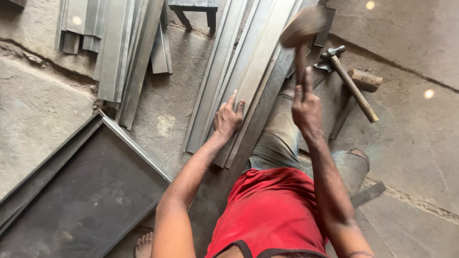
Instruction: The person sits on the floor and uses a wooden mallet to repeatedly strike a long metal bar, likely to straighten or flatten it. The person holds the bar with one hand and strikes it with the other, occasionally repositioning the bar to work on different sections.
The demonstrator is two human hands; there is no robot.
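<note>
I sit on a concrete floor with long folded sheet-metal strips (241, 71) lying in front of me. My left hand (228, 117) presses flat on the top strip, fingers spread. My right hand (306, 107) is closed around the handle of a wooden mallet (302, 26), which is raised and blurred above the strips.
A steel hammer with a wooden handle (351, 86) and another wooden mallet head (366, 80) lie on the floor at the right. A second pile of bent metal strips (119, 43) lies at the upper left. A dark metal tray (86, 191) rests at the lower left. A small stool (193, 9) stands at the top.
</note>
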